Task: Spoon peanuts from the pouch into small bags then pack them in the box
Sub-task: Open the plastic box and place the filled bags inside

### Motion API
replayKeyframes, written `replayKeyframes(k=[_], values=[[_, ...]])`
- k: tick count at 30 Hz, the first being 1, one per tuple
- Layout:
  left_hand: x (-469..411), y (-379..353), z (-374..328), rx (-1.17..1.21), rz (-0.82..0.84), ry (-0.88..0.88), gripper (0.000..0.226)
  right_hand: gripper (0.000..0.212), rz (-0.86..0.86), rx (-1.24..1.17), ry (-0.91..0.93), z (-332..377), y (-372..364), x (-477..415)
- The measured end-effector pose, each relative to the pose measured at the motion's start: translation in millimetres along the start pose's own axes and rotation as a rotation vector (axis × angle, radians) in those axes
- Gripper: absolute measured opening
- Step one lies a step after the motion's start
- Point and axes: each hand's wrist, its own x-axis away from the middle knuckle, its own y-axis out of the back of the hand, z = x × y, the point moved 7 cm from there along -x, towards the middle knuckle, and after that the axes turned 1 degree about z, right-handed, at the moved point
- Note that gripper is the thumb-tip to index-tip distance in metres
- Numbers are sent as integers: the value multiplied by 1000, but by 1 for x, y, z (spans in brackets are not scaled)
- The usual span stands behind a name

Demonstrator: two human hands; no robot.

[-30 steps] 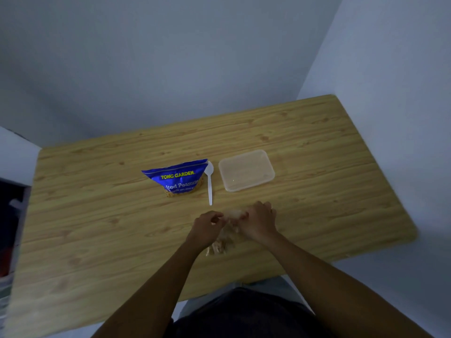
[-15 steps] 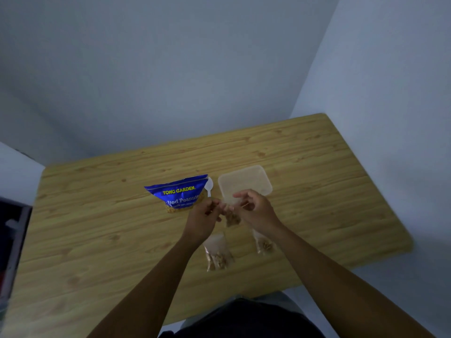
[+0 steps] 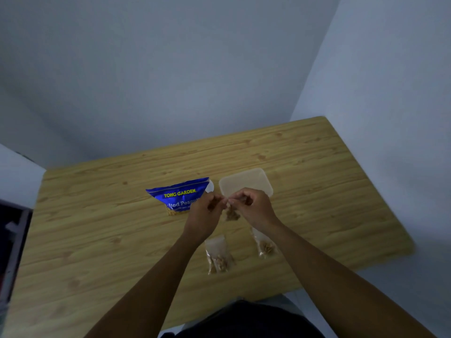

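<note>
My left hand and my right hand pinch the top edge of a small clear bag of peanuts, held up above the table between them. The blue peanut pouch lies just left of my left hand. A white plastic spoon peeks out beside the pouch, mostly hidden by my left hand. The clear plastic box sits right behind my hands. Two more small bags of peanuts lie on the table nearer to me, one under my left wrist and one beside my right forearm.
The wooden table stands in a corner with walls behind and to the right. Its right edge runs close past the box. A dark object stands off the table's left edge.
My hands lifted one small bag off the table and brought it up toward the box, uncovering two other filled bags. The view has tilted so the table sits lower in frame.
</note>
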Motion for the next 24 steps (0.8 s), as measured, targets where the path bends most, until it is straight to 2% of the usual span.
replayKeyframes(k=[5, 7, 10, 15, 21, 24], values=[[1, -3, -10, -99, -24, -136, 12, 13, -28, 73, 23, 3, 2, -3], [1, -3, -10, -113, -40, -142, 8, 6, -38, 67, 13, 2, 3, -4], [1, -1, -14, -124, -62, -153, 5, 17, -73, 50, -24, -2, 8, -4], [2, -4, -19, -149, -85, -189, 3, 16, -97, 39, -55, -3, 19, -5], [2, -13, -3, -123, -18, -122, 8, 6, -26, 42, -111, -26, 20, -4], [8, -28, 18, -76, 66, 9, 8, 14, -24, 115, -137, -41, 17, 1]])
